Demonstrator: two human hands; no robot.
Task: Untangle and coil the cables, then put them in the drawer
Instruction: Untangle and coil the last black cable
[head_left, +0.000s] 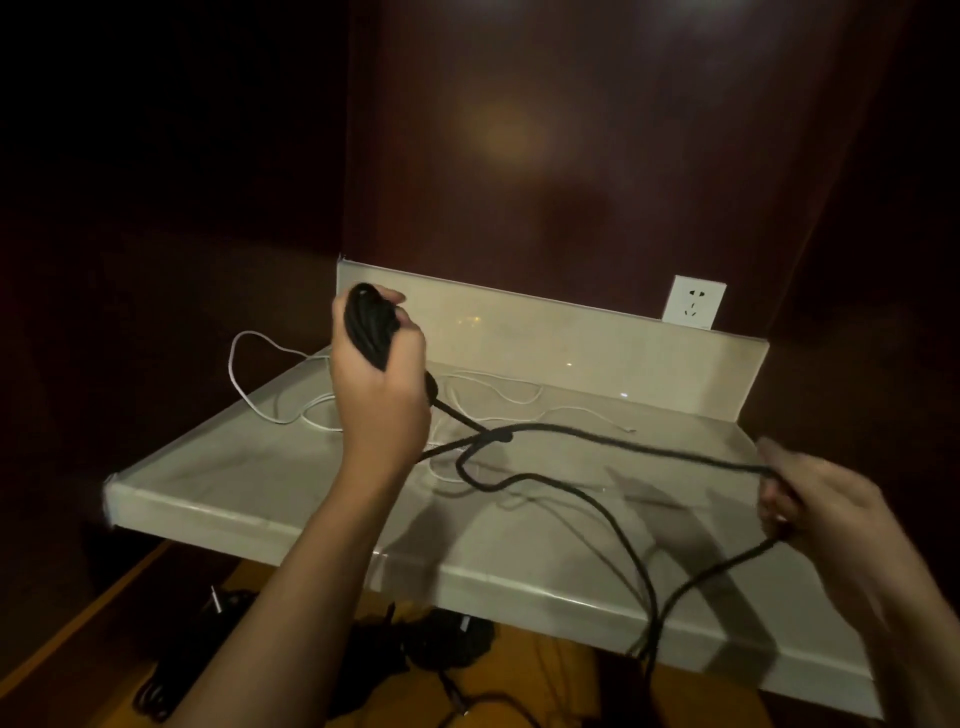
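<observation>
Two cables cross a glossy pale shelf (270, 483): a thin white cable (244, 387) in slack loops and a matte black cable (613, 441). Raised left hand (382, 384) clenches its coiled bundle; the blurred right hand (810, 499) seems to pinch a taut strand over the shelf's right end

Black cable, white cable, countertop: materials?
Black cable: looks matte, perhaps rubber or braided jacket; no glare, bends loosely; left hand grips its coil.
White cable: thin, smooth, likely plastic sheath.
Countertop: pale, glossy, stone-like or laminate; it reflects light and shadows.
</observation>
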